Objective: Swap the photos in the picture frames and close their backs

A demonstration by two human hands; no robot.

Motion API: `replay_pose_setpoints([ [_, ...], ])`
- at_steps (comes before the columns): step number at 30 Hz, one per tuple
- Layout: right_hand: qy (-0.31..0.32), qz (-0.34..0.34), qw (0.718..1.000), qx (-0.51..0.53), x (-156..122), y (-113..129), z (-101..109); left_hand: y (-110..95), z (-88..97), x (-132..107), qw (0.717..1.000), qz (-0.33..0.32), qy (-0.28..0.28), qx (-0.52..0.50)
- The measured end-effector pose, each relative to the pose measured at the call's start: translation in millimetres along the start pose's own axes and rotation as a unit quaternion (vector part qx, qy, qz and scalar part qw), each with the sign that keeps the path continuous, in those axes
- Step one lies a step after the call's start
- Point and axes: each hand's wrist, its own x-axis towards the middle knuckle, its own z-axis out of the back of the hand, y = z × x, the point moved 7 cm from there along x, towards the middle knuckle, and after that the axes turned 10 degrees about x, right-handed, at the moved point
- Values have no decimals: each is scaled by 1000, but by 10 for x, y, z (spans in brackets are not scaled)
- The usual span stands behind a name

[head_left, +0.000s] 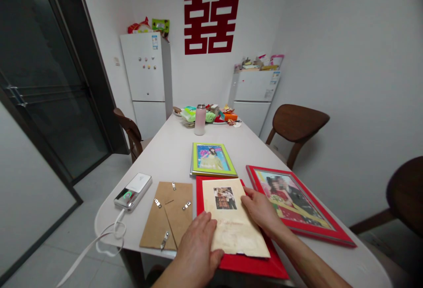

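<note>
A cream sheet (238, 230) with a small photo (225, 198) in its upper part lies on a red panel (256, 268) at the near edge of the table (158, 158). The left hand (199, 246) is at the sheet's lower left, fingers close together on its edge and thumb spread away from them. The right hand (259, 208) has its fingertips on the right edge — whether it pinches the paper, I cannot tell.

Just left of the panel is a brown board (165, 217) (metal clips on its face, and a slit). Beyond the panel lies a green-framed picture (213, 160); to the right, a larger red-framed picture (297, 202). Farther left sits a power bank (133, 192) with a white cable (115, 230). A pink bottle (200, 120) stands toward the far end — a colourful heap of packets (191, 115) beside it.
</note>
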Motion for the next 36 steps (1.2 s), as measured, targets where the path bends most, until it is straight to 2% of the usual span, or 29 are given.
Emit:
replay_pose_setpoints([
  [7,1,48,976,-212,-18,59,102,-41,2,-15,1000,-13,9,19],
  [10,-10,82,944,-319,-56,156,67,-51,-1,-9,1000,-15,7,23],
  [15,-42,65,882,-465,-82,189,48,-89,31,-38,999,-25,15,25],
  [17,-49,78,880,-466,-106,221,23,-45,69,-98,999,-38,23,24],
  [20,-21,124,905,-406,-214,329,-134,209,168,-233,999,-27,21,25],
  [23,56,183,923,-335,-431,498,-483,650,259,-368,997,56,8,55],
  [26,134,233,908,-321,-693,628,-926,973,294,-453,988,122,-1,99],
  [29,177,253,891,-331,-879,640,-1283,1068,298,-471,985,131,-11,108],
  [31,189,252,888,-335,-938,607,-1422,1081,317,-474,986,132,-22,99],
  [33,193,246,893,-323,-957,586,-1473,1096,347,-484,986,136,-30,86],
  [36,186,252,905,-287,-954,644,-1395,1077,434,-491,987,127,-69,75],
])
